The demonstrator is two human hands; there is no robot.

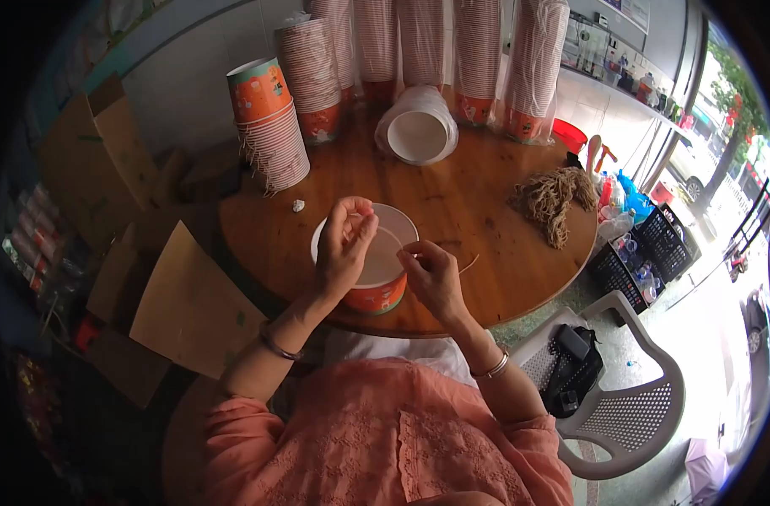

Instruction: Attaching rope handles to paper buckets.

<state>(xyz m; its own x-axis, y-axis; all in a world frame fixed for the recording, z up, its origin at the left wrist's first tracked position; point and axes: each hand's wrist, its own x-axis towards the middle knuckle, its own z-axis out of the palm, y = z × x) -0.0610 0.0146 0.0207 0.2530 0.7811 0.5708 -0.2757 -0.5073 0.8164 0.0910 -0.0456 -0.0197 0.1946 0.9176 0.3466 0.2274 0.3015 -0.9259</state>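
Note:
In front of me on the round wooden table stands an orange paper bucket (376, 298) with a white inside, its open mouth facing up. My left hand (344, 246) is raised over its left rim, fingers curled toward the thumb; what they hold, if anything, is too small to make out. At the right rim my right hand (433, 274) pinches with thumb and forefinger. A thin pale string (469, 264) shows just right of that hand and seems to run from its fingers. The fingertips of both hands are apart from each other.
A stack of orange buckets (271, 139) with strings hanging stands at left; wrapped stacks (533, 76) line the back. One wrapped stack (419, 135) lies on its side. A heap of brown strings (558, 198) lies right. A grey chair (630, 413) and cardboard (187, 304) flank the table.

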